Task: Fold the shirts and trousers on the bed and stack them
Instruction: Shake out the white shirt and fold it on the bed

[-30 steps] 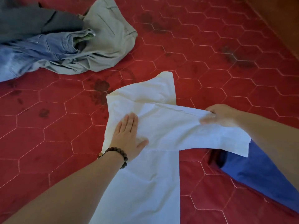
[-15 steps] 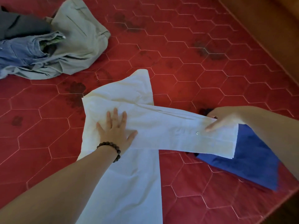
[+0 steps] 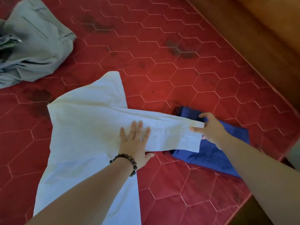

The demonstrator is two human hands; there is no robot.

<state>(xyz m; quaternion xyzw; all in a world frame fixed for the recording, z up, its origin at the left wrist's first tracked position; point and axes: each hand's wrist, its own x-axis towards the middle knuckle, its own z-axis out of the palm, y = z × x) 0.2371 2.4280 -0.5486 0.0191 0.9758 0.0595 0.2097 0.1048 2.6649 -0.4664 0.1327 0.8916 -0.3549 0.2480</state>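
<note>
A white shirt (image 3: 84, 127) lies spread on the red quilted mattress (image 3: 178, 75), with one sleeve folded across to the right. My left hand (image 3: 136, 143), with a bead bracelet on the wrist, presses flat on that sleeve with fingers spread. My right hand (image 3: 211, 129) is at the cuff end, fingers straight and spread, with the thumb touching the cuff edge. Under the cuff and my right hand lies a folded blue garment (image 3: 211, 158). The shirt's lower part runs down under my left forearm.
A crumpled heap of grey-green trousers (image 3: 37, 51) and other clothes sits at the far left. A wooden board (image 3: 259, 30) runs along the mattress's right side. The mattress edge drops off at the lower right, near the blue garment.
My right hand has let go of the cuff and spread open over the blue garment. My left hand slid right along the sleeve. The view has shifted to the right.
</note>
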